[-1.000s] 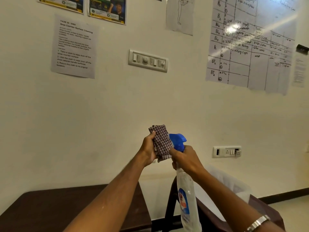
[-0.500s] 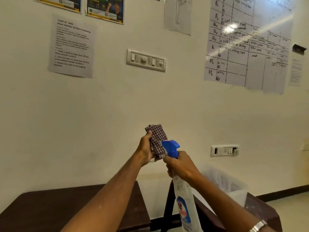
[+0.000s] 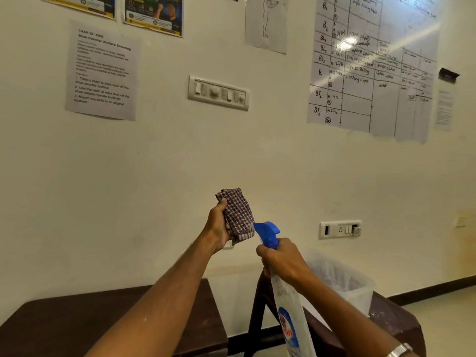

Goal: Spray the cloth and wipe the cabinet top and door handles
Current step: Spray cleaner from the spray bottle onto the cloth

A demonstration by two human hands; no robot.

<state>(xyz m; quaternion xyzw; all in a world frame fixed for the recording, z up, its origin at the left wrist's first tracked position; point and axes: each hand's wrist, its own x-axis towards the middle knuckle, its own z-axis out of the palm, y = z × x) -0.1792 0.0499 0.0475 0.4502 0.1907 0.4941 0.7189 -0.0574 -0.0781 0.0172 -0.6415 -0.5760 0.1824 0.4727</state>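
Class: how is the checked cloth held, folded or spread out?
Folded: the cloth is a compact wad in the left hand.

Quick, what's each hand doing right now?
Left hand: closed around the folded checkered cloth, held up.
Right hand: closed around the neck of the spray bottle, blue nozzle pointing at the cloth.
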